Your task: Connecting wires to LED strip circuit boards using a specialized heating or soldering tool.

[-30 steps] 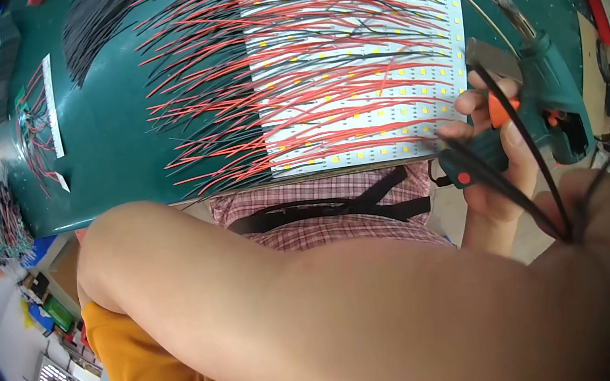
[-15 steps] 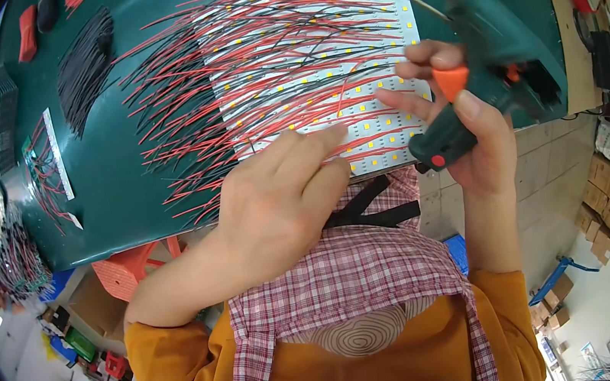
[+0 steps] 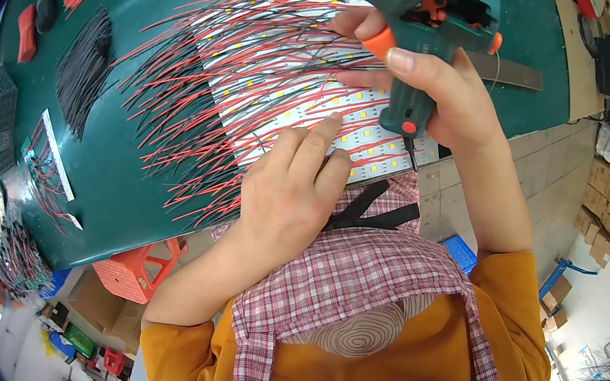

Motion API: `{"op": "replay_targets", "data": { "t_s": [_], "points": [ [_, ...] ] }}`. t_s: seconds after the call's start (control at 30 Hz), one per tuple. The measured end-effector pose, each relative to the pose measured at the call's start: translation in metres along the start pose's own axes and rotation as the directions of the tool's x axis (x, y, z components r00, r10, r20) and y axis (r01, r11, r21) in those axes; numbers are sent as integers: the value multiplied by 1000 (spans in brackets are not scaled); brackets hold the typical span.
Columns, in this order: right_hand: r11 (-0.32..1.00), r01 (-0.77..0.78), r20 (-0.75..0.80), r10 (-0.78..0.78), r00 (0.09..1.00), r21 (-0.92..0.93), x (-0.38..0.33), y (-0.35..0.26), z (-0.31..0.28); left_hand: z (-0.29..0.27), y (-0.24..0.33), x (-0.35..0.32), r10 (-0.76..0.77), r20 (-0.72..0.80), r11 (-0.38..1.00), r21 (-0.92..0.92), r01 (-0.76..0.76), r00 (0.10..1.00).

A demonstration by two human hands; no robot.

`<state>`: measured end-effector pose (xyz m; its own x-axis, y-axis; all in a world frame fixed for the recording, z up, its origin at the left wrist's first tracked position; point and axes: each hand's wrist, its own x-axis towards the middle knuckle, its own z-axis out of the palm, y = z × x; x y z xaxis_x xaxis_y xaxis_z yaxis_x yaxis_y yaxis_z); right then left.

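Note:
My right hand [image 3: 436, 88] grips a green glue gun [image 3: 420, 13] with an orange trigger, held over the near right part of a white LED strip board [image 3: 283, 85]. Its index finger rests on the trigger. My left hand [image 3: 289, 185] lies flat on the board's near edge, fingers pressing on the strips and wires. Many red and black wires [image 3: 186, 106] fan out leftward from the board across the green table [image 3: 113, 193].
A bundle of black wires [image 3: 85, 69] lies at the table's far left. Small wired parts [image 3: 47, 163] sit along the left edge. A metal ruler [image 3: 509, 71] lies right of the gun. An orange stool [image 3: 138, 270] and cardboard boxes [image 3: 604, 205] stand on the floor.
The left arm, which filled the view a second ago, has dropped so the hand rests on the board. The right hand has lifted the glue gun farther up over the board.

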<state>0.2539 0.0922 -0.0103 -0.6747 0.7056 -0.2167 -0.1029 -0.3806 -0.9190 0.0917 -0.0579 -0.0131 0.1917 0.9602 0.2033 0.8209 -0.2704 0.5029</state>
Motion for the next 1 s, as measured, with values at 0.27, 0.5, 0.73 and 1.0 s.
{"op": "replay_targets", "data": {
  "t_s": [0.27, 0.5, 0.73, 1.0],
  "points": [
    [989, -111, 134, 124, 983, -96, -3, -9, 10, -7, -7, -10, -36, -45, 998, 44, 38, 998],
    [994, 34, 30, -38, 999, 108, 1, 7, 0, -6, -11, -9, -23, -60, 999, -35, 21, 998],
    [989, -137, -184, 147, 972, 62, -105, 8, 12, -25, -32, -2, -89, -140, 996, -1, 90, 986],
    [732, -322, -168, 278, 946, -600, -165, 36, 26, -19, -34, 1, -66, -130, 989, 125, 82, 989]
  ]
}}
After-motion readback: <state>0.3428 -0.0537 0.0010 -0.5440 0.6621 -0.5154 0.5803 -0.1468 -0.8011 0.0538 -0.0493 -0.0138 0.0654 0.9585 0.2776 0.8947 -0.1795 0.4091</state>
